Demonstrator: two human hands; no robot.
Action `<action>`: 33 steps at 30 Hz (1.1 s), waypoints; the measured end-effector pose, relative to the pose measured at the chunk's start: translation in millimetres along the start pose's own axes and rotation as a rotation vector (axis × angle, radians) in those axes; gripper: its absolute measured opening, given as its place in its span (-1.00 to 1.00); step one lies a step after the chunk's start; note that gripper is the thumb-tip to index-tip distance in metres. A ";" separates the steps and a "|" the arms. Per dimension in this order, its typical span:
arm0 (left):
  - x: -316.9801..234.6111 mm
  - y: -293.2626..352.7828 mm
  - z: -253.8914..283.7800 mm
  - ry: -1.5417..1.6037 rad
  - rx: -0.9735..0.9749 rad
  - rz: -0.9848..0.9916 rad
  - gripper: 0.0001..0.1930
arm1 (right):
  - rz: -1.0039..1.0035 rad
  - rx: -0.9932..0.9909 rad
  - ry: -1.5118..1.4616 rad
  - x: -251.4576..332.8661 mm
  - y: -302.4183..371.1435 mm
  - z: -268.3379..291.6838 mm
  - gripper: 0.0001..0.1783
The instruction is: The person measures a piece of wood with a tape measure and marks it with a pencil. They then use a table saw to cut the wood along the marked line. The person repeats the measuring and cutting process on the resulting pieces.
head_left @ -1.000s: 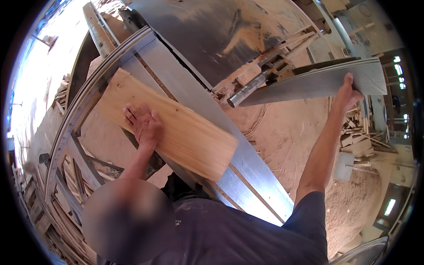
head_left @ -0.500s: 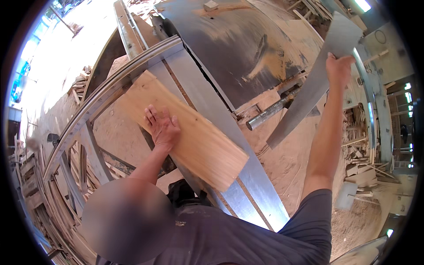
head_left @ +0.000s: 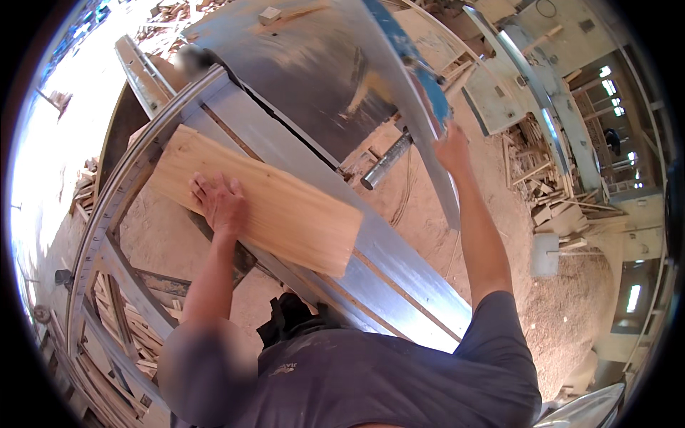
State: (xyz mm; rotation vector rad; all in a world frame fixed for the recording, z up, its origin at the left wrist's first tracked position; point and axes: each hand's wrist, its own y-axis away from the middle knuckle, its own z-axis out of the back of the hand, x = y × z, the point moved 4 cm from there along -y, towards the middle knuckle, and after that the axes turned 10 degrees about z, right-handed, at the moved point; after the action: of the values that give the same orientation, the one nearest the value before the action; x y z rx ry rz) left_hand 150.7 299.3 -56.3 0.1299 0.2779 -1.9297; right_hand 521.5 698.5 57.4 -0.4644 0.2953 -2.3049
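A pale wooden board (head_left: 300,207) lies at a slant on the grooved metal sliding table (head_left: 410,260) in front of me. My left hand (head_left: 222,208) rests on top of the board near its left part, palm down, with the fingers stretched out. Out to the right, my right hand (head_left: 451,150) is closed at the edge of a long grey panel (head_left: 427,160), beside its blue back part (head_left: 434,100). The panel stands over the right side of the dark machine top. Its upper end runs past the picture's edge, and my right fingertips are partly hidden.
Beyond the sliding table is a wide dark metal machine top (head_left: 307,78) with a small wood block (head_left: 270,16) on it. A round metal bar (head_left: 385,160) juts out near the panel. A curved metal rail (head_left: 107,192) runs along the left. Wood scraps (head_left: 531,160) lie at right.
My right hand and the grey panel have swung leftward toward the machine top, and the panel's blue side now shows. My left hand stays flat on the board. The whole view has shifted.
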 end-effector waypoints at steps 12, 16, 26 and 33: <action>1.6 17.6 -58.5 0.039 -0.315 -0.321 -0.62 | -0.175 0.044 0.284 -150.6 214.3 35.5 -0.22; -153.8 85.5 -43.4 0.574 -0.050 -0.523 -0.54 | -0.220 0.074 0.273 -183.3 231.2 51.4 -0.16; -449.7 107.0 -57.1 0.315 0.071 -1.084 -0.48 | -0.358 0.419 0.163 -255.4 225.1 62.8 -0.37; -501.7 80.3 -47.1 -0.103 0.297 -1.100 -0.75 | -0.464 0.333 0.055 -266.1 238.7 31.7 -0.41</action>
State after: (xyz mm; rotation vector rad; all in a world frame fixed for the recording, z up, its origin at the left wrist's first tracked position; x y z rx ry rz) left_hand 407.8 736.6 -0.8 0.0724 -0.0448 -3.0558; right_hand 859.7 723.3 -60.0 -0.3230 -0.1933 -2.7505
